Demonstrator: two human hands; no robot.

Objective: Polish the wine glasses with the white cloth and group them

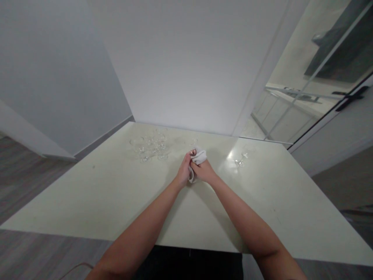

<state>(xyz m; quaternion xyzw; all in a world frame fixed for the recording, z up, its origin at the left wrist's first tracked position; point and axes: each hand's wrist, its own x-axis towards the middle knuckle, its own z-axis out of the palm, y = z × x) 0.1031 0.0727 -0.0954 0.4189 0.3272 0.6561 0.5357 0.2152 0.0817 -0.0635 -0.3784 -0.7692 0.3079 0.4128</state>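
Over the middle of the table, my left hand [183, 170] and my right hand [204, 171] are closed and pressed together. A white cloth [199, 156] is bunched in my right hand, and a fold of it hangs below between both palms. Something clear and shiny, which looks like a small glass [192, 152], shows at the top of my left fingers, with the cloth against it. Most of that glass is hidden by the fingers and cloth. A faint round clear rim [194, 140] appears just beyond the hands; whether it belongs to the held glass I cannot tell.
Several clear stemmed glasses [151, 146] stand clustered at the table's back left. To the right are clear glass pieces [240, 161], apparently a stemmed glass. The pale table [122, 206] meets a white panel [186, 77] behind; a glazed door [305, 97] is at right.
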